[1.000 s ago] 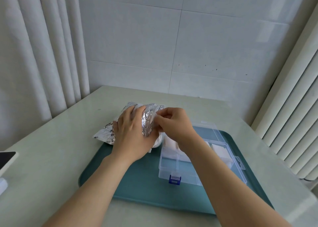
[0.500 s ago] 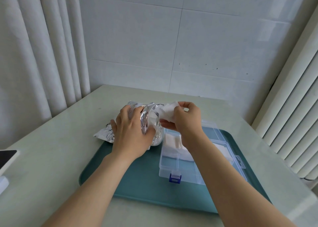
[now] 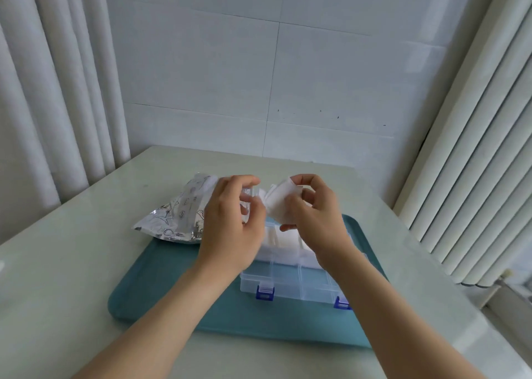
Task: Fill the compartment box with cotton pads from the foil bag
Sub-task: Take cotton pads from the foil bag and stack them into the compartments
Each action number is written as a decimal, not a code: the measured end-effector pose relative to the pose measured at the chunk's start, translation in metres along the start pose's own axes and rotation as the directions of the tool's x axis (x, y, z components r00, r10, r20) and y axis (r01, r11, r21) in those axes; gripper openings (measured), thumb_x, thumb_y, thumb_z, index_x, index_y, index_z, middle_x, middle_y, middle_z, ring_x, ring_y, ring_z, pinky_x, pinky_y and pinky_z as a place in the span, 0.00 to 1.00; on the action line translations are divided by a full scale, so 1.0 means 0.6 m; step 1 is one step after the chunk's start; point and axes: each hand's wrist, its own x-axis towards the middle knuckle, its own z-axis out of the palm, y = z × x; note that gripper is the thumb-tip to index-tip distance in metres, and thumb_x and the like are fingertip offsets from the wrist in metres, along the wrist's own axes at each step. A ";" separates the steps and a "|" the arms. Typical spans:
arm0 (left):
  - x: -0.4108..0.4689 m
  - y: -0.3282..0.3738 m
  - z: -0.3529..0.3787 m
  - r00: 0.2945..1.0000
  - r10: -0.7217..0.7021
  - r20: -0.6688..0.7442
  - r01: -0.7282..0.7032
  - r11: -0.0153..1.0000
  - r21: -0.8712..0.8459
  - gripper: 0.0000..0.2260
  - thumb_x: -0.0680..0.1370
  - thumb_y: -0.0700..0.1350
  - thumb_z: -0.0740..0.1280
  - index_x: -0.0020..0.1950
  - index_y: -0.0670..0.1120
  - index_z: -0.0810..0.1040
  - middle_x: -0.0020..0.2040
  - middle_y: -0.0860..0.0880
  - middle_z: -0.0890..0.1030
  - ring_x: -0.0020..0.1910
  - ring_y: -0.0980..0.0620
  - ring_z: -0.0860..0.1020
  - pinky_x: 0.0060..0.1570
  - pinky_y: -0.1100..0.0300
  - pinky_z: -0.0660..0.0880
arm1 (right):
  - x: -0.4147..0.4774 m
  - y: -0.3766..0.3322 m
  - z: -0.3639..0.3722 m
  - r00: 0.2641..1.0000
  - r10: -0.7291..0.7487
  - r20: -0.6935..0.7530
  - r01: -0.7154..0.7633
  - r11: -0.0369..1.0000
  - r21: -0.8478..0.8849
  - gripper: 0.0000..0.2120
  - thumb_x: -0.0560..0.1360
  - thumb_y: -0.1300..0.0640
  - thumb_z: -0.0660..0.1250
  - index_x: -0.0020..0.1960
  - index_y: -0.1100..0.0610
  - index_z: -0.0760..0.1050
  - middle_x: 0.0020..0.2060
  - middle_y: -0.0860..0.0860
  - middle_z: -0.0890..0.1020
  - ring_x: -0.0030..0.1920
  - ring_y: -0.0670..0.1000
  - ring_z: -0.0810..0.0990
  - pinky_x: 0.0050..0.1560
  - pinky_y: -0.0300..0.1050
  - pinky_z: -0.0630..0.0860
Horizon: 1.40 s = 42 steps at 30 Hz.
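Observation:
A crinkled silver foil bag [image 3: 178, 217] lies at the back left, partly on the teal tray [image 3: 161, 292]. A clear compartment box [image 3: 290, 281] with blue latches sits on the tray, with white pads in its far compartments. My right hand [image 3: 313, 214] pinches a small stack of white cotton pads [image 3: 280, 203] above the box's far edge. My left hand [image 3: 233, 223] hovers beside the pads, just right of the bag, fingers curled and apart; whether they touch the pads is unclear.
The tray rests on a pale green table [image 3: 57, 278] in a corner. White curtains [image 3: 51, 91] hang at left, a ribbed white panel [image 3: 475, 163] stands at right, and a tiled wall is behind.
My right hand has drawn the pads out of the bag and moved right over the box. My left hand has let go of the bag and lifted toward the pads.

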 end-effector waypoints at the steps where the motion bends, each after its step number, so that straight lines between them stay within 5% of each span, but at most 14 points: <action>1: -0.005 0.012 0.005 0.998 -0.065 0.026 0.066 0.997 -0.041 0.13 0.82 0.41 0.67 0.66 0.48 0.79 0.62 0.52 0.78 0.54 0.60 0.79 0.49 0.73 0.73 | -0.007 0.004 -0.005 1.000 -0.005 -0.010 0.005 1.000 -0.002 0.11 0.82 0.66 0.60 0.59 0.54 0.75 0.52 0.58 0.84 0.43 0.53 0.86 0.35 0.44 0.82; 6: -0.026 0.042 0.023 0.941 -0.290 0.173 0.315 0.939 -0.138 0.17 0.81 0.49 0.70 0.70 0.53 0.75 0.61 0.59 0.78 0.55 0.63 0.79 0.47 0.78 0.71 | -0.034 0.013 -0.022 1.000 -0.011 -0.020 0.012 1.000 0.028 0.11 0.81 0.65 0.61 0.58 0.52 0.75 0.51 0.59 0.85 0.41 0.53 0.85 0.36 0.46 0.82; 9: -0.036 0.054 0.024 0.928 -0.302 0.219 0.339 0.928 -0.154 0.13 0.80 0.48 0.71 0.64 0.55 0.77 0.52 0.59 0.83 0.46 0.61 0.82 0.49 0.60 0.79 | -0.043 0.019 -0.029 0.998 -0.043 -0.037 0.042 0.999 -0.030 0.13 0.79 0.64 0.62 0.58 0.50 0.76 0.47 0.57 0.86 0.44 0.59 0.84 0.42 0.55 0.83; 11: -0.035 0.058 0.024 0.916 -0.313 0.250 0.359 0.918 -0.168 0.12 0.81 0.44 0.71 0.63 0.55 0.79 0.51 0.55 0.85 0.47 0.56 0.85 0.52 0.49 0.83 | -0.045 0.019 -0.036 0.994 -0.095 -0.055 0.091 0.994 -0.068 0.13 0.79 0.64 0.62 0.59 0.49 0.76 0.42 0.57 0.85 0.36 0.53 0.80 0.34 0.49 0.78; 14: -0.034 0.063 0.021 0.904 -0.303 0.302 0.382 0.888 -0.254 0.11 0.82 0.40 0.71 0.63 0.50 0.80 0.50 0.49 0.87 0.45 0.50 0.88 0.52 0.44 0.85 | -0.044 0.017 -0.048 0.979 -0.186 -0.079 0.171 0.971 -0.168 0.13 0.79 0.62 0.64 0.60 0.48 0.75 0.38 0.51 0.80 0.31 0.45 0.74 0.31 0.41 0.72; 18: -0.042 0.056 0.019 0.910 -0.274 0.311 0.341 0.921 -0.188 0.12 0.82 0.43 0.72 0.62 0.55 0.79 0.48 0.48 0.88 0.42 0.49 0.88 0.50 0.43 0.85 | -0.052 0.026 -0.053 0.959 -0.280 -0.045 0.246 0.901 -0.357 0.15 0.81 0.58 0.67 0.65 0.46 0.72 0.52 0.44 0.79 0.44 0.44 0.81 0.42 0.38 0.78; 22: -0.049 0.049 0.016 0.894 -0.266 0.361 0.367 0.897 -0.247 0.11 0.83 0.41 0.71 0.63 0.54 0.79 0.49 0.49 0.88 0.44 0.46 0.88 0.51 0.44 0.85 | -0.065 0.047 -0.055 0.957 -0.285 -0.048 0.239 0.874 -0.423 0.12 0.82 0.52 0.67 0.65 0.46 0.75 0.58 0.42 0.74 0.49 0.39 0.79 0.48 0.33 0.74; 27: -0.055 0.044 0.008 0.895 -0.221 0.388 0.344 0.895 -0.283 0.11 0.84 0.40 0.69 0.64 0.52 0.80 0.56 0.49 0.86 0.47 0.47 0.88 0.54 0.45 0.85 | -0.081 0.048 -0.058 0.930 -0.358 -0.082 0.277 0.831 -0.483 0.09 0.82 0.50 0.68 0.62 0.46 0.77 0.56 0.41 0.76 0.50 0.37 0.77 0.48 0.28 0.71; 34: -0.055 0.044 -0.010 0.904 -0.237 0.357 0.357 0.877 -0.321 0.13 0.83 0.37 0.70 0.65 0.51 0.81 0.59 0.46 0.85 0.46 0.47 0.88 0.46 0.58 0.84 | -0.086 0.044 -0.048 0.885 -0.452 -0.107 0.349 0.798 -0.491 0.04 0.81 0.54 0.70 0.56 0.50 0.80 0.49 0.42 0.82 0.42 0.42 0.82 0.45 0.43 0.80; 38: -0.056 0.041 -0.007 0.903 -0.237 0.358 0.365 0.863 -0.349 0.17 0.82 0.37 0.72 0.66 0.55 0.81 0.61 0.45 0.84 0.46 0.45 0.88 0.52 0.49 0.85 | -0.084 0.045 -0.049 0.873 -0.469 -0.133 0.356 0.801 -0.482 0.02 0.80 0.56 0.72 0.52 0.50 0.81 0.47 0.42 0.82 0.44 0.43 0.82 0.45 0.45 0.81; 42: -0.060 0.040 -0.007 0.900 -0.176 0.398 0.334 0.865 -0.373 0.24 0.81 0.34 0.72 0.70 0.58 0.78 0.59 0.54 0.84 0.47 0.44 0.87 0.55 0.49 0.84 | -0.087 0.047 -0.046 0.886 -0.432 -0.169 0.313 0.825 -0.471 0.04 0.76 0.58 0.74 0.47 0.50 0.81 0.46 0.42 0.79 0.48 0.43 0.78 0.48 0.33 0.72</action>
